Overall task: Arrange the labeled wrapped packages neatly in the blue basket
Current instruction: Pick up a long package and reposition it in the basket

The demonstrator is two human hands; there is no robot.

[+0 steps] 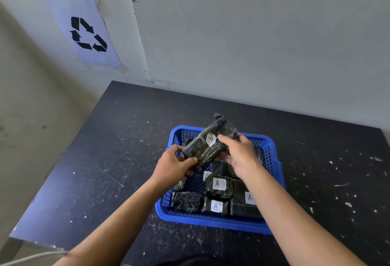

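A blue plastic basket (213, 222) sits on the dark table (109, 160). Inside it lie several black wrapped packages with white "A" labels, among them one in the middle (219, 184), one at the front (215, 206) and an unlabeled-side one at the front left (186, 201). Above the basket's far half I hold a long black wrapped package (207, 145), tilted, its "A" label facing up. My left hand (174, 167) grips its lower left end. My right hand (239, 155) grips its right side, thumb on the label's edge.
The table stands in a corner, with white walls behind and to the left. A paper sheet with a recycling symbol (87, 33) is taped to the left wall. White flecks dot the table top. A pale cable (31, 257) runs at the bottom left.
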